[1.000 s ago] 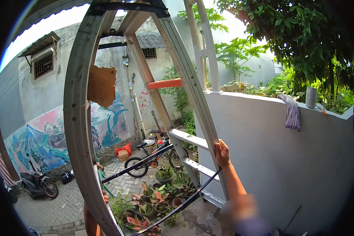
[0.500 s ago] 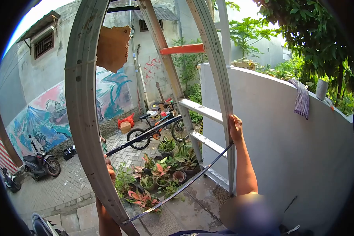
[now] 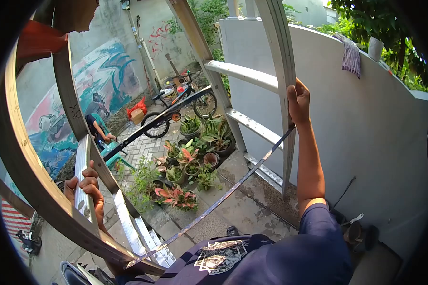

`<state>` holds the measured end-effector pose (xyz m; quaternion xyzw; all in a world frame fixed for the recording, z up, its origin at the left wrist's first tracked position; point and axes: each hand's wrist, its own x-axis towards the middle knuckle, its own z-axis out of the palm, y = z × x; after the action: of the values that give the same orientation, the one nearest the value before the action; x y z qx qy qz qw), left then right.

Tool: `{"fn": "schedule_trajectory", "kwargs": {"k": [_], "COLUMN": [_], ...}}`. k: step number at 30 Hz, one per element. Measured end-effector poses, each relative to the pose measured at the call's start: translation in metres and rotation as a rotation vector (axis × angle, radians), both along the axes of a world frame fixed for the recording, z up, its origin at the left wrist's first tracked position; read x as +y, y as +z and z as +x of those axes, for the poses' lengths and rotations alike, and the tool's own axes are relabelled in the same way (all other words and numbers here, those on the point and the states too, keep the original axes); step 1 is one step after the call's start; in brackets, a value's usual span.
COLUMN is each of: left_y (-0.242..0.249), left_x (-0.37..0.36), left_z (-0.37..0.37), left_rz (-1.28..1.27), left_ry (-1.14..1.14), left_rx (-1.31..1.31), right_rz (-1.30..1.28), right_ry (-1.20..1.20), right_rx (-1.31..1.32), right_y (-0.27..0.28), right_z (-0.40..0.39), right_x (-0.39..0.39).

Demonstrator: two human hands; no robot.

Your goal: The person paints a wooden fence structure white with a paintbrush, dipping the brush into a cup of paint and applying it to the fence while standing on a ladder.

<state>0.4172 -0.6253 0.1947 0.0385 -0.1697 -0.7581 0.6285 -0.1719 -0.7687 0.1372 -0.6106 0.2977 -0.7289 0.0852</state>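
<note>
An aluminium folding ladder (image 3: 283, 57) stands spread in front of me, its two sections joined by thin dark brace bars (image 3: 218, 197). My left hand (image 3: 92, 187) is closed around a rung (image 3: 83, 154) of the left section, fingers wrapped over it. On the other side, my right hand (image 3: 299, 102) grips the side rail of the right section, just above the end of a brace bar. A red rung (image 3: 42, 42) and a torn brown sheet (image 3: 76, 13) show at the upper left.
Several potted plants (image 3: 190, 166) stand beyond the ladder, with a bicycle (image 3: 176, 104) behind them. A seated person (image 3: 99, 130) is partly visible at left near a green chair (image 3: 110, 159). A white wall (image 3: 356, 128) runs along the right, with a cloth (image 3: 349, 57) over it.
My left hand has gone from behind the left rail to a rung. The left section has swung round, showing its rungs. My view has tilted down; the right hand still holds its rail.
</note>
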Motion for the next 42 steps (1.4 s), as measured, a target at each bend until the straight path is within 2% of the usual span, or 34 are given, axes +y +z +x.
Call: {"fn": "schedule_trajectory", "kwargs": {"k": [5,8,10,13,15,20,23,33,37,42], "left_y": [0.016,0.026,0.034,0.049,0.058,0.065,0.074,0.076,0.074,0.069], "left_x": [0.075,0.124,0.132,0.157,0.173,0.184,0.191,0.171,0.157,0.147], "left_z": [0.020,0.037,0.052,0.091,0.100,0.126,0.144,0.221,0.257,0.270], "left_rz": [-0.014,-0.038,-0.039,-0.028,-0.004,-0.025,0.009,0.046,0.049,0.019], "left_ry": [0.014,-0.067,-0.104,-0.253,-0.293,-0.377,-0.407,-0.525,-0.662,-0.746], "left_rx": [0.003,-0.031,-0.061,-0.206,-0.206,-0.227,-0.240,-0.172,-0.166,-0.187], "right_rz": [0.017,0.037,-0.047,0.003,0.018,0.007,-0.026,0.017,0.002,-0.005], "right_ry": [-0.055,-0.075,-0.095,-0.115,-0.143,-0.196,-0.179,-0.447,-0.519,-0.651], "right_rx": [-0.014,-0.036,-0.043,-0.066,-0.078,-0.065,-0.162,-0.063,-0.088,-0.023], "right_y": [0.008,0.012,0.014,0.015,0.018,0.014,0.017,0.028,0.029,0.036], "right_z": [0.017,0.033,0.035,0.051,0.064,0.084,0.114,0.208,0.256,0.292], "right_x": [0.103,0.175,0.194,0.256,0.293,0.356,0.391,0.481,0.516,0.564]}}
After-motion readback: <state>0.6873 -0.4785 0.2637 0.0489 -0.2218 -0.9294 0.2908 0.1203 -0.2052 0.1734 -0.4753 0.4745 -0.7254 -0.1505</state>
